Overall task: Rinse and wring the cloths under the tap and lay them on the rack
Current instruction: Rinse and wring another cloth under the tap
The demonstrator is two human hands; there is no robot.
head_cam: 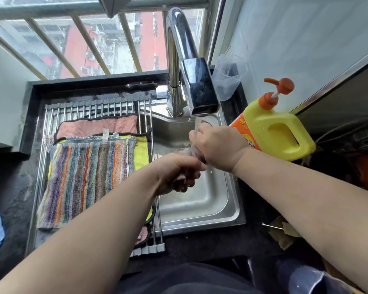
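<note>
Grip closed: left hand (179, 172) and right hand (218, 145) each clench one end of a twisted cloth (193, 152). It is held under the running tap (198, 90), over the sink (210, 204), so wrung water drains. Striped cloth (83, 177) lies flat on the rack (89, 108), left, apparently to dry.

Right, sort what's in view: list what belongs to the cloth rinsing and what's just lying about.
Belongs to the job: tap, sink, wet cloth gripped by left hand and right hand, rack, with striped cloth, pink cloth and yellow cloth on it.
Just lying about: soap bottle, plastic cup.
</note>
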